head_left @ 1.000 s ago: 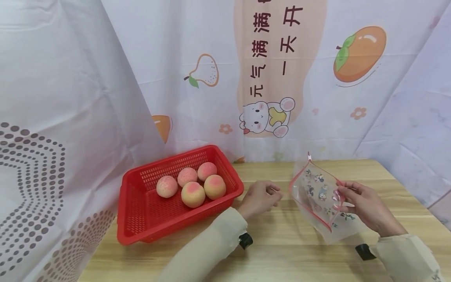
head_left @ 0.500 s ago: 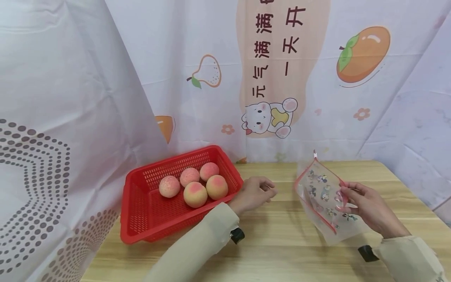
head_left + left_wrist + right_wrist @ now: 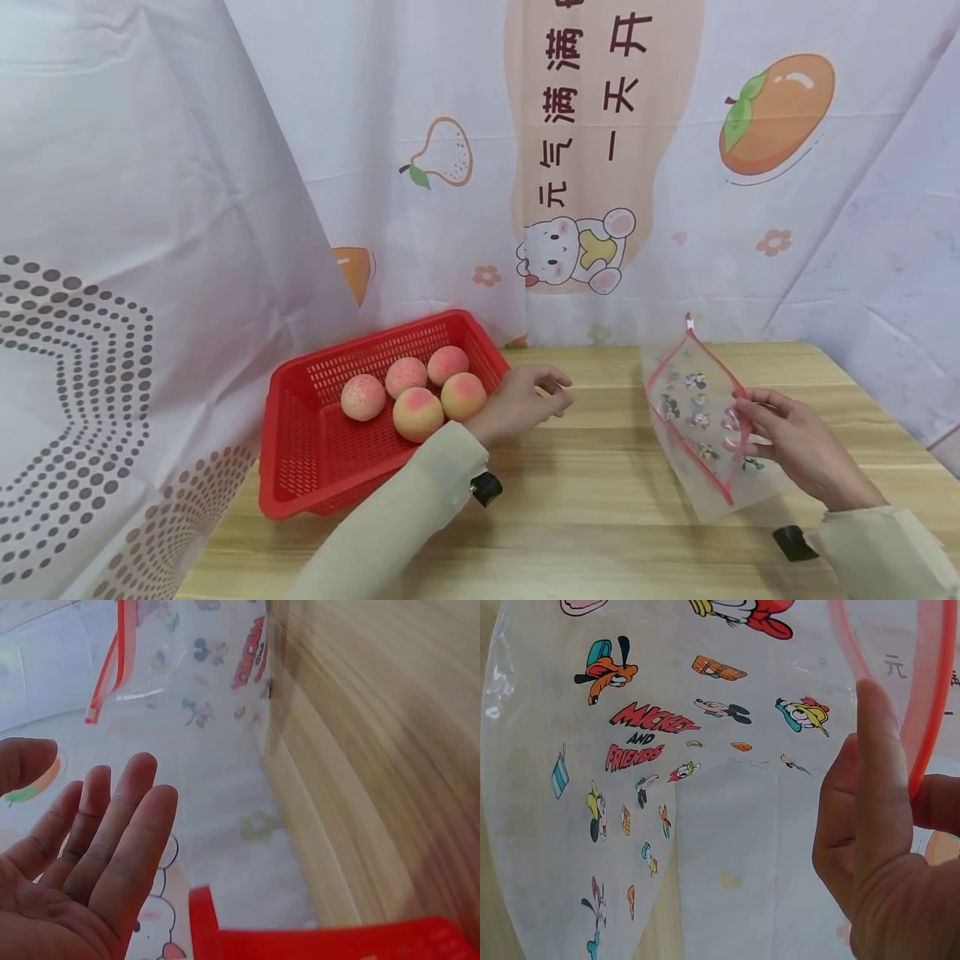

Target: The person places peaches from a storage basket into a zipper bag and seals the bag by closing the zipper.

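In the head view my right hand [image 3: 802, 446] pinches the red-edged mouth of a clear zipper bag [image 3: 697, 417] printed with cartoon figures. The bag's mouth gapes, and its slider points up at the back. The right wrist view shows my fingers on the red zip strip [image 3: 934, 712], with the printed film beside them. My left hand [image 3: 525, 402] hovers by the right end of a red plastic basket [image 3: 322, 492], holding nothing, fingers loosely bent. In the left wrist view its fingers [image 3: 139, 847] are extended and apart. Several peaches [image 3: 417, 414] lie inside the basket.
The basket stands at the left of the wooden table [image 3: 600, 500]. A white printed curtain [image 3: 450, 233] hangs behind the table's back edge, and a dotted cloth [image 3: 97, 417] covers the left side. A dark wrist strap [image 3: 486, 488] sits at the left sleeve.
My left hand has moved left, from the space between basket and bag to the basket's right rim. The right hand and the bag have shifted slightly right.
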Motion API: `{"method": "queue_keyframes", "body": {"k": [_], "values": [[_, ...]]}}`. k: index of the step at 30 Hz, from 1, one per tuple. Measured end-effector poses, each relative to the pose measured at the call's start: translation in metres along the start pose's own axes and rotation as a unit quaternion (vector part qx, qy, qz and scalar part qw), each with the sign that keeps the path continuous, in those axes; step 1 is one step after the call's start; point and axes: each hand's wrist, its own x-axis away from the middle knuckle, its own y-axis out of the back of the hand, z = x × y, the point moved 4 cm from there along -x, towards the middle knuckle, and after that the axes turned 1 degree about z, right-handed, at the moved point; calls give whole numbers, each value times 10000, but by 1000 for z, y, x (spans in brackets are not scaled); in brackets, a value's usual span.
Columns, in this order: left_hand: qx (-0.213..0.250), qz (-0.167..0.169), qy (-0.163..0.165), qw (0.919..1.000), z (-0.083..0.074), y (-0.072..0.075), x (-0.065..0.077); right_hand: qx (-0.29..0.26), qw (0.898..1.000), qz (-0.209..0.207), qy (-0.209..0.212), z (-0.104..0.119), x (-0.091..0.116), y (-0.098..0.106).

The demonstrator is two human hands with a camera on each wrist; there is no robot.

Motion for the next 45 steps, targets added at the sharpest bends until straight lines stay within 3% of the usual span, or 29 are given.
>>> {"method": "queue_keyframes", "body": {"k": [11,19,24,28,32,45], "values": [[-93,-286,-134,9995,-1,37,14,251,9997,44,32,2,-1,2],[-161,-652,292,9973,0,66,28,558,9984,34,29,5,-6,-2],[-243,-765,134,9967,0,81,36,953,9954,29,-78,6,-8,-5],[-144,-785,125,9967,2,91,43,1067,9942,38,-91,7,-8,-9],[-225,-879,186,9957,4,100,48,850,9963,108,-23,8,-8,-9],[-197,-978,270,9946,15,118,54,983,9950,141,72,8,-9,-8]]}}
